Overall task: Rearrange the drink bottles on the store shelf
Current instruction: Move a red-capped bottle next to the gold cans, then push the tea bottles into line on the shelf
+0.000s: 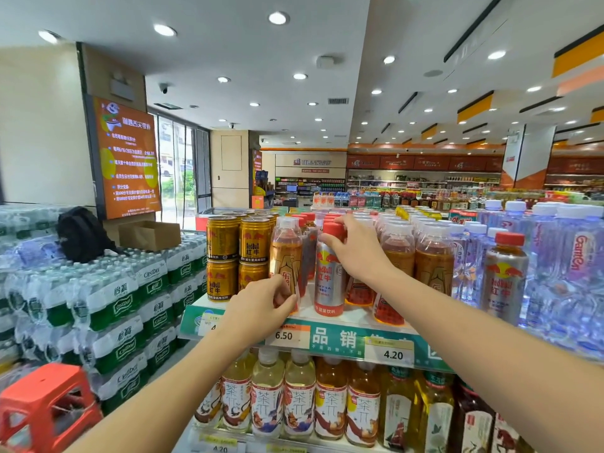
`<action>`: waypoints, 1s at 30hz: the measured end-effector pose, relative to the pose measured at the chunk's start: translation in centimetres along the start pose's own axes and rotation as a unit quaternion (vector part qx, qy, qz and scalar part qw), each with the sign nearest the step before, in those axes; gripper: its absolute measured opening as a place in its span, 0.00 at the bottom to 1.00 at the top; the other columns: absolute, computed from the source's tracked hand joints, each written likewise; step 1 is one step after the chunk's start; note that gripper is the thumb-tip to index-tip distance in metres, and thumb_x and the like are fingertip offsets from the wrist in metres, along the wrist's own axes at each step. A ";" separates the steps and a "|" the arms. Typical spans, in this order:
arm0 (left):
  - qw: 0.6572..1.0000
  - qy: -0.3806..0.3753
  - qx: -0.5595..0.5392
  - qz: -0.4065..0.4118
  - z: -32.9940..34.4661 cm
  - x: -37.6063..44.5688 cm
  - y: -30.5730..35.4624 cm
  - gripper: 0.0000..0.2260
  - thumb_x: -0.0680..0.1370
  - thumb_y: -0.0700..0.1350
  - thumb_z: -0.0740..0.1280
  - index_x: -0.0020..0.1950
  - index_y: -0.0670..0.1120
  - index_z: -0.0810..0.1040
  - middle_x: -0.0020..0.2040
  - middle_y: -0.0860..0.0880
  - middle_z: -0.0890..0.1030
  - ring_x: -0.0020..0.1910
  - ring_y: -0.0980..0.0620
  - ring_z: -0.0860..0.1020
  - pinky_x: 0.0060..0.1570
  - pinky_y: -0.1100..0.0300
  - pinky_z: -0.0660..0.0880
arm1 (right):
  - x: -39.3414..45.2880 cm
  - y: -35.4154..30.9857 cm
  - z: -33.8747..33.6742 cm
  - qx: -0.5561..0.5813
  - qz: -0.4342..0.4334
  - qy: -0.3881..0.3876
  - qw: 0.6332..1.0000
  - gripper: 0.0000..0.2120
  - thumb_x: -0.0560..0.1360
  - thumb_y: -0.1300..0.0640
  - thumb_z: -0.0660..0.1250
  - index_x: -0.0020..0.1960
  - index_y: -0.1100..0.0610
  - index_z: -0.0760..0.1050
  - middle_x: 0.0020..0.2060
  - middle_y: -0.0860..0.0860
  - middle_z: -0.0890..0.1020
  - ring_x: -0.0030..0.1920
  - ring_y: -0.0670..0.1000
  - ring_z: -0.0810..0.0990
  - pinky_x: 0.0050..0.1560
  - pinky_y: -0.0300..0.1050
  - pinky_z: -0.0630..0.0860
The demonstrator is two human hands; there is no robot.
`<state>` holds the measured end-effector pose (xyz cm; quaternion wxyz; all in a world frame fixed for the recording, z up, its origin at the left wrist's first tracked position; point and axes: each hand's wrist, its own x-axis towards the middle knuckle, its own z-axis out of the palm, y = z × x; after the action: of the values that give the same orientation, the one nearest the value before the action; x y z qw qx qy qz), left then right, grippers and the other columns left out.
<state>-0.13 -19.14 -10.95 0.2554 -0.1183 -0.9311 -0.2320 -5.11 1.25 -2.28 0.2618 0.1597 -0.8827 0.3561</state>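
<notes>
On the top shelf (330,322), just right of the stacked gold cans (238,256), the left hand (261,308) grips the lower body of an amber bottle with a clear cap (286,256) standing at the front edge; the right hand (356,246) closes around the red cap and neck of a silver Red Bull bottle (328,282) standing upright just beside it. Another silver bottle (505,276) stands well apart to the right, among clear water bottles (572,256); tea bottles (299,397) fill the shelf below.

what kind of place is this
A convenience store or small supermarket: price tags along the shelf edge, stacked water packs, and a checkout counter further back.
</notes>
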 end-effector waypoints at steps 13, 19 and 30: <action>0.999 -0.012 0.027 0.036 0.1 -1.0 -1.2 0.13 0.78 0.65 0.67 0.55 0.58 0.77 0.43 0.59 0.81 0.43 0.61 0.79 0.43 0.58 0.82 | -9.0 4.7 1.2 0.048 0.003 0.024 0.999 0.38 0.78 0.42 0.71 0.80 0.44 0.54 0.75 0.47 0.68 0.70 0.48 0.74 0.69 0.56 0.75; 0.999 -0.014 0.034 0.039 0.2 -1.3 -2.5 0.16 0.75 0.68 0.68 0.54 0.58 0.78 0.45 0.61 0.80 0.46 0.60 0.78 0.46 0.59 0.81 | -11.0 4.8 2.8 0.020 -0.028 0.031 0.999 0.22 0.80 0.45 0.70 0.70 0.47 0.68 0.58 0.42 0.74 0.56 0.40 0.76 0.58 0.43 0.79; 0.998 -0.019 0.007 0.054 0.4 -1.1 -3.6 0.16 0.75 0.68 0.67 0.51 0.57 0.82 0.46 0.61 0.82 0.45 0.62 0.79 0.47 0.60 0.81 | -4.4 -7.1 6.5 -0.003 0.030 0.006 1.000 0.45 0.75 0.34 0.68 0.82 0.53 0.52 0.76 0.54 0.69 0.72 0.58 0.73 0.69 0.59 0.74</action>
<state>-0.61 -22.17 -13.11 0.2510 -0.1708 -0.9295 -0.2094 -0.51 -7.86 -4.87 0.2573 0.1302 -0.8866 0.3618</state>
